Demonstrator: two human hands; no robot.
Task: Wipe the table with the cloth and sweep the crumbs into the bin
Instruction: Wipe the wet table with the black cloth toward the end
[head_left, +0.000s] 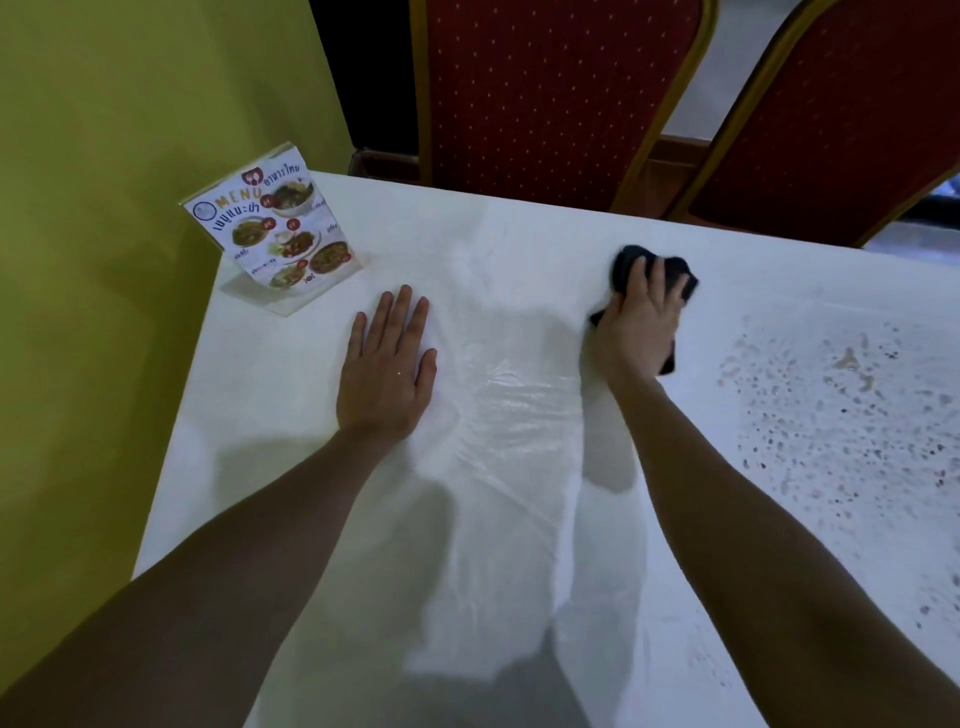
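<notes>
The right hand (636, 332) grips a dark cloth (675, 283), its fingers (657, 280) curled over the bunched fabric and pressing it onto the white bench (291, 431) near the far edge. The left hand (387, 364) lies flat on the bench, palm down, fingers straight and close together, resting on a crinkled clear plastic cover (514, 415) that spreads between the two forearms. Dark crumbs (841, 415) and smeared specks are scattered across the bench to the right of the cloth. A menu stand (275, 241) sits at the far left corner beside the yellow-green wall (104, 208). Two red chairs (545, 93) stand behind the bench.
</notes>
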